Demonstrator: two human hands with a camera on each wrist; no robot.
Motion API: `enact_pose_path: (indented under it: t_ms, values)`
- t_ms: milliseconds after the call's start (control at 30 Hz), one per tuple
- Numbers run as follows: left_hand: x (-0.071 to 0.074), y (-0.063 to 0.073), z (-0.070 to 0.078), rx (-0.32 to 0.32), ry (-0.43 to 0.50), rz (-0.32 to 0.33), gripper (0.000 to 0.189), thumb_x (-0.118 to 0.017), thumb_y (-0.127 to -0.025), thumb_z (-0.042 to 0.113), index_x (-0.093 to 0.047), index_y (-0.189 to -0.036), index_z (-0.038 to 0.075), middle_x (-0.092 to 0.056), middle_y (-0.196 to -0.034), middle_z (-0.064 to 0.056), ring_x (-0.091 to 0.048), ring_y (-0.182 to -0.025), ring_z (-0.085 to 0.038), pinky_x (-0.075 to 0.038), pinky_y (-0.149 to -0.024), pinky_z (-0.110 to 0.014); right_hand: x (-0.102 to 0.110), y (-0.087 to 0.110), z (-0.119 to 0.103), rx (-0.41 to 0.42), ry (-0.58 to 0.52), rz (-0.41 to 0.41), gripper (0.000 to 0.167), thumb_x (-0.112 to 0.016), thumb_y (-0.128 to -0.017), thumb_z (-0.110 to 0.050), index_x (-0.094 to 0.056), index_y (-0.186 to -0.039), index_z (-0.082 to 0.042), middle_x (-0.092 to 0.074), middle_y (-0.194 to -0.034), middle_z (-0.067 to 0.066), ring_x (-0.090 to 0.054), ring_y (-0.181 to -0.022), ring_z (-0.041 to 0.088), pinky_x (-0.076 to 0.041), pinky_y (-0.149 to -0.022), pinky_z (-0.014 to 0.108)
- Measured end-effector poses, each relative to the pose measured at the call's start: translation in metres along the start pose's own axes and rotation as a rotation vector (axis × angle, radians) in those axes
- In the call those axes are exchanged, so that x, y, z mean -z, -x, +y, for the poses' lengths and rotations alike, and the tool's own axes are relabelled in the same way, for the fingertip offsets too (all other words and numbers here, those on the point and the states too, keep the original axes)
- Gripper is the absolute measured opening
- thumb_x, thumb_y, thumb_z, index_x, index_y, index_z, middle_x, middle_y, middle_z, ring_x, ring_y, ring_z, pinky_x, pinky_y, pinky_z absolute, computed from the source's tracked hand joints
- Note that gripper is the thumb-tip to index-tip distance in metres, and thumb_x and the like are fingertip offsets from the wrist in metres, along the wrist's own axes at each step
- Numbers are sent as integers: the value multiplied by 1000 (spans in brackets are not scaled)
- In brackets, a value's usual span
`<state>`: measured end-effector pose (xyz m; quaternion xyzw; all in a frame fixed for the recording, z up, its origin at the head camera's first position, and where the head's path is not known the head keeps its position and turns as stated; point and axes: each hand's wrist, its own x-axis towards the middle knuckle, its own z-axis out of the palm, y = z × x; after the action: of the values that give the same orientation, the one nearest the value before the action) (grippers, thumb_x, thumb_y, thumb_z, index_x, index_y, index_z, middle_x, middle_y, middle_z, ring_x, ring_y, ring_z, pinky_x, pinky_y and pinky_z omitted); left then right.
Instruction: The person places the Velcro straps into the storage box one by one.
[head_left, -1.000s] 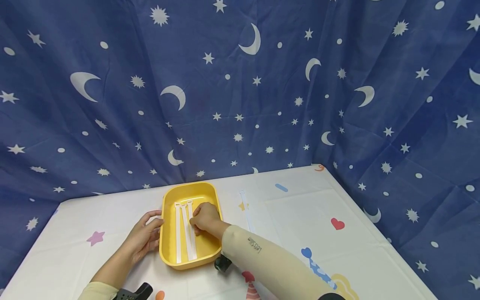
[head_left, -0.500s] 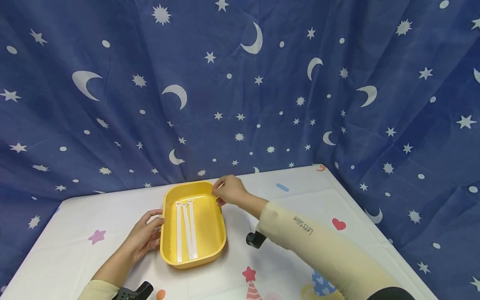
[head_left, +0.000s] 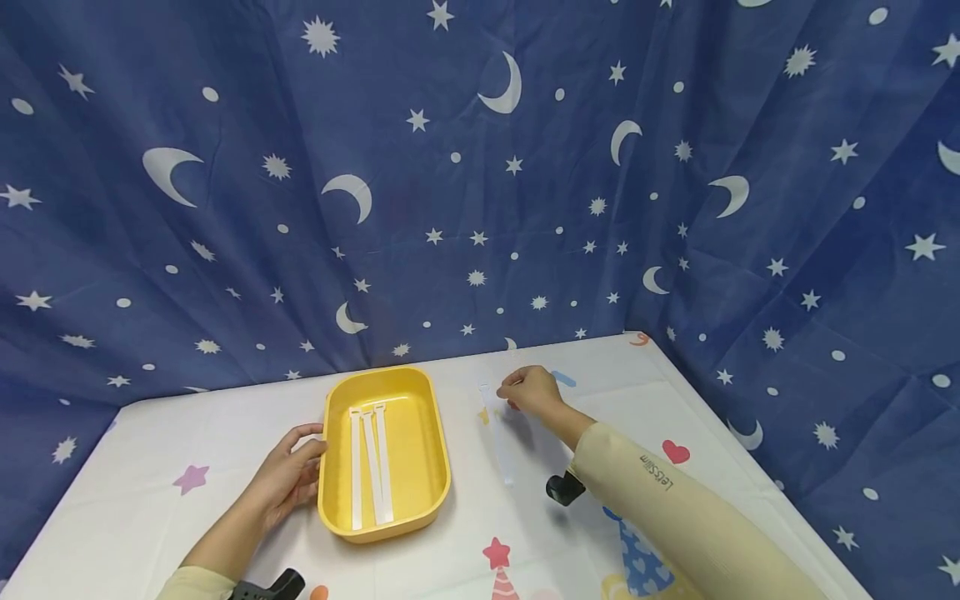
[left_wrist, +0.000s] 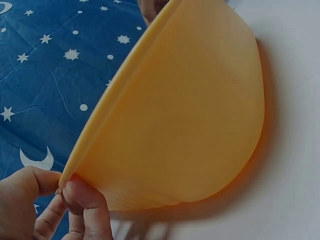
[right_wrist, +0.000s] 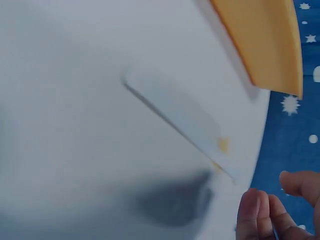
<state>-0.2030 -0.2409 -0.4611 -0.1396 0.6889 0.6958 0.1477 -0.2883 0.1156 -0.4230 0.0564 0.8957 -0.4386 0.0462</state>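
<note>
My left hand (head_left: 285, 471) pinches the left rim of a yellow tray (head_left: 412, 475) between thumb and fingers; the left wrist view shows the tray's wall (left_wrist: 175, 115) close up. Three flat white straps (head_left: 356, 467) with slotted heads lie lengthwise in the tray's left half. On the table to the right of the tray lies another white strap (head_left: 498, 442), its slotted head pointing away from me. Close beside that head is my right hand (head_left: 531, 390), fingertips pointing towards it. In the right wrist view, the thumb (right_wrist: 300, 184) stands apart from the fingers with nothing between them.
A white cloth with printed shapes covers the table (head_left: 585, 517). Behind and to the right hangs a blue curtain (head_left: 420, 192) with moons and stars. A dark wrist camera (head_left: 564, 488) sits under my right forearm.
My right hand has left the straps inside the tray, passed over its far right rim and come to the loose strap on the table. The left hand stays at the rim.
</note>
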Motion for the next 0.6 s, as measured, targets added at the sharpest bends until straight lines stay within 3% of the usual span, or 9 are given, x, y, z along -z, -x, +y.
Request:
enact_pose_path:
  t_ms: [267,600]
  values:
    - [0,0,-1,0,4,6,47,-50,-100,19,-30,-142,14,-60,-89,0,-63,-72,-6,-57,-60,-21,-25,2,25,23,33,13,16,-75,-81,-11,-71,-93,-1,-68,-70,8,-59,-58,13,-45,-50,19]
    - [0,0,-1,-4,3,4,50,-50,-99,19,-29,-144,13,-62,-93,-3,-66,-77,-9,-60,-67,-26,-40,7,30,39,107,91,18,-83,-72,-10,-73,-83,-1,-67,-64,4,-57,-58,11,-46,-53,20]
